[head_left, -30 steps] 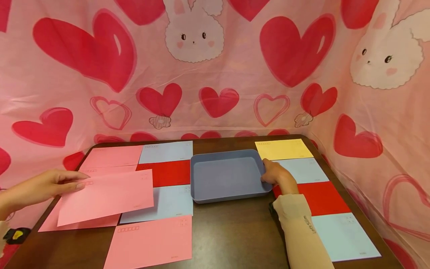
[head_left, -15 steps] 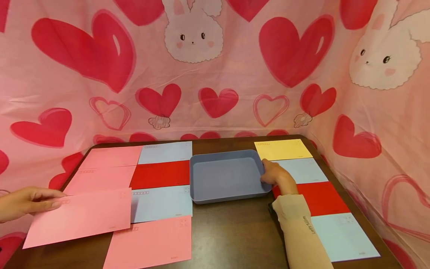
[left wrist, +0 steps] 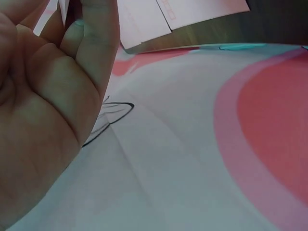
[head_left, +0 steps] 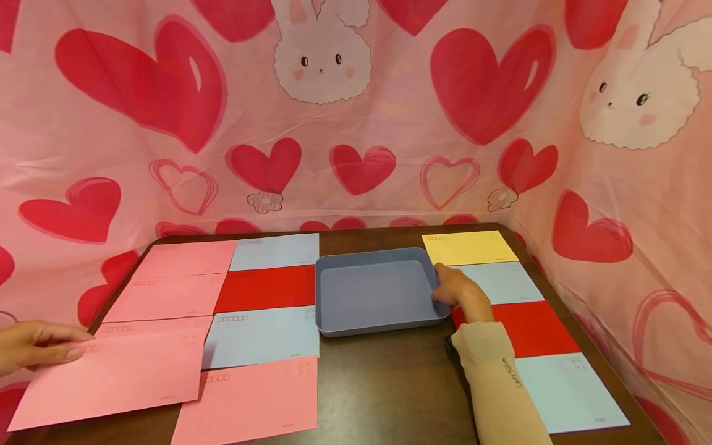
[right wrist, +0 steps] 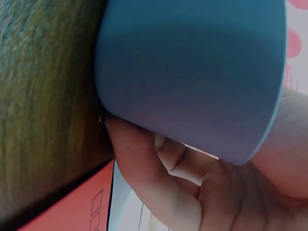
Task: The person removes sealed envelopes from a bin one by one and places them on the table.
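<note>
At the left edge of the head view my left hand (head_left: pixel 41 346) pinches a pink envelope (head_left: pixel 119 383) between thumb and fingers at its left end. This envelope tilts above the table's front left part and overlaps another pink envelope (head_left: pixel 161 322) lying there. The left wrist view shows the palm (left wrist: pixel 48 96) large and only a sliver of the held envelope. My right hand (head_left: pixel 458 290) grips the right side of a grey-blue, shallow tray (head_left: pixel 378 293). In the right wrist view the thumb is at the rim and a finger is at the base of the tray wall (right wrist: pixel 192 72).
More pink envelopes (head_left: pixel 186 258) lie at left. Beside them are a blue envelope (head_left: pixel 276 252), a red one (head_left: pixel 266 288), another blue and a pink (head_left: pixel 261 398). Right of the tray lie yellow (head_left: pixel 471 247), blue and red (head_left: pixel 536 327) envelopes. Heart-patterned cloth (head_left: pixel 345 123) surrounds the table.
My left hand has moved left and toward the front with the pink envelope, uncovering the pink envelopes behind it. The right hand and tray have stayed put.
</note>
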`<state>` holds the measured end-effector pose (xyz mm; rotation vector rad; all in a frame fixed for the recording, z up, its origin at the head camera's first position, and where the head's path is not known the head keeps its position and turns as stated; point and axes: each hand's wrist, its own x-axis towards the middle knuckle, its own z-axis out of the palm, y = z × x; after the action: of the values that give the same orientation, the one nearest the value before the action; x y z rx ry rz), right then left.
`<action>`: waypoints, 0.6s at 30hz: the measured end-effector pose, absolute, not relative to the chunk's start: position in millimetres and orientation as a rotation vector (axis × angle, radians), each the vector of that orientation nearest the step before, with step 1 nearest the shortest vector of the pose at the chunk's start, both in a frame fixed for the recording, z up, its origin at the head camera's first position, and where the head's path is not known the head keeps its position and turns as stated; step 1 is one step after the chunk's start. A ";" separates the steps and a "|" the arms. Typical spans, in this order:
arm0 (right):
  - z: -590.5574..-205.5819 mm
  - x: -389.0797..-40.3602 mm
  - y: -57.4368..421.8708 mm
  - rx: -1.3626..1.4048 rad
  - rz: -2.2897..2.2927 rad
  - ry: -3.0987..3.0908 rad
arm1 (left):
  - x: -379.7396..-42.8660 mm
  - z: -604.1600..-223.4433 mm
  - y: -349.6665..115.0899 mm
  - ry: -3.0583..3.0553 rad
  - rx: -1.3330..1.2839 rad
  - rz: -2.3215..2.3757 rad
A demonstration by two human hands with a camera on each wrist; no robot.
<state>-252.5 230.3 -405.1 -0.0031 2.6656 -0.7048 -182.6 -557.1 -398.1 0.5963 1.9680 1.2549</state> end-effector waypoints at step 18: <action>-404.0 -252.9 230.5 -0.017 -0.682 2.681 | -182.1 -421.6 -568.1 1.427 0.696 1.467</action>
<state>-252.9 230.5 -404.0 -0.0170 2.6810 -0.6825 -182.1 -568.1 -421.6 0.6960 1.4267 1.4671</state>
